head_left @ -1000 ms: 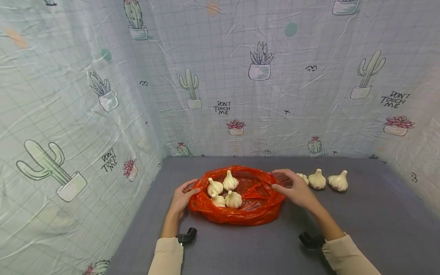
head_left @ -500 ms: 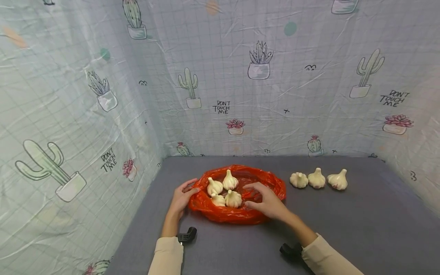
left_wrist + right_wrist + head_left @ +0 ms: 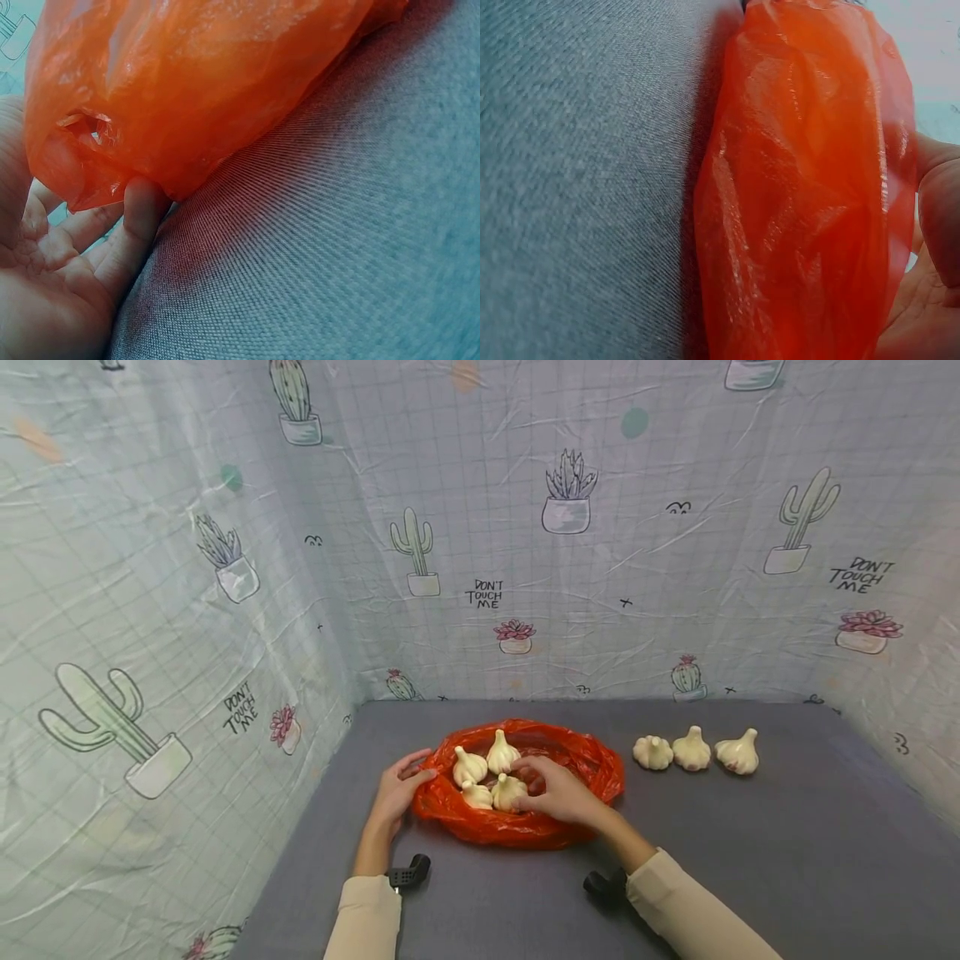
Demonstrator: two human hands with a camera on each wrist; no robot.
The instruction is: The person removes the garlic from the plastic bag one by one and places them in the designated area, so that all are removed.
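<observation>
as i follow it from my end, the right hand [image 3: 558,793] has moved left, from over the bag's vacant middle to the front-right garlic bulb [image 3: 507,792], near lower centre of the frame. its fingers and thumb lie apart at that bulb's right side, above and below; whether they have clamped on it i cannot tell. to my judgement that bulb is now within grasp, though it sits down among the others. the left hand [image 3: 396,793] holds the left rim of the red plastic bag [image 3: 487,835], thumb laid on it, seemingly steadying it. i count four bulbs [image 3: 469,767] in the wide-mouthed bag, all in its left half. three loose bulbs [image 3: 692,750] sit on the grey table [image 3: 787,843], right of the bag, at middle right.
</observation>
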